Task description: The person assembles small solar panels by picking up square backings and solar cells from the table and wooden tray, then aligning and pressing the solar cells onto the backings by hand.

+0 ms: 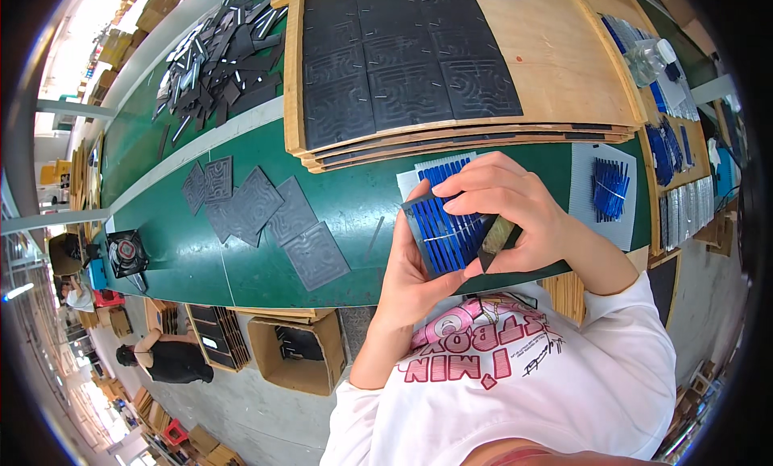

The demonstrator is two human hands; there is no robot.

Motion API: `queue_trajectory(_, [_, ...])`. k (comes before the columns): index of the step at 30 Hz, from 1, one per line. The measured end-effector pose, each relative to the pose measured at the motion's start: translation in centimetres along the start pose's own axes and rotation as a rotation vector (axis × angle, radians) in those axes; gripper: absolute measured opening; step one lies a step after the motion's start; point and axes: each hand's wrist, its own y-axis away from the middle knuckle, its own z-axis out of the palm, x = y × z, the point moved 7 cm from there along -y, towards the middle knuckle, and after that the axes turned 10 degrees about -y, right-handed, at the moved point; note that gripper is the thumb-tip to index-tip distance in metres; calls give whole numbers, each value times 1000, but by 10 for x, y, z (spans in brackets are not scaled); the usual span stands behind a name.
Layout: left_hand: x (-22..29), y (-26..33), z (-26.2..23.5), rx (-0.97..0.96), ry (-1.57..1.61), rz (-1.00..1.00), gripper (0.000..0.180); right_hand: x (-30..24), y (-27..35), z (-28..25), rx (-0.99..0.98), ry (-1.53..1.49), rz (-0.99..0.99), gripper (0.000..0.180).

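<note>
My left hand (409, 282) grips a small square panel (441, 234) from below and along its left edge. Blue strips run side by side over its face, with a thin pale line across them, and its border is dark. My right hand (515, 200) curls over the panel's right side, its upper fingers touching the strips. Held in that same hand is a small pointed tool (497, 236) with a pale, wrapped-looking handle and a dark tip; its exact kind is unclear. Behind the panel a white ribbed sheet (408, 181) shows in part.
Patterned dark square tiles (314, 255) lie on the green table (185, 261) to the left. Stacked wooden trays (555, 39) with black tiles stand beyond. A bundle of blue strips (611, 189) rests at right. Dark scraps (221, 63) are heaped far left; a person (173, 357) works beyond.
</note>
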Motion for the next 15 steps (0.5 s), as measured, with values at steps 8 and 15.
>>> queue_trajectory(8, [5,2,2,11,-21,2,105,0,1,-1,-6,40,6,64])
queue_trajectory(15, [8,3,3,32,-177,53,103,-2,-1,-1,-26,139,57,76])
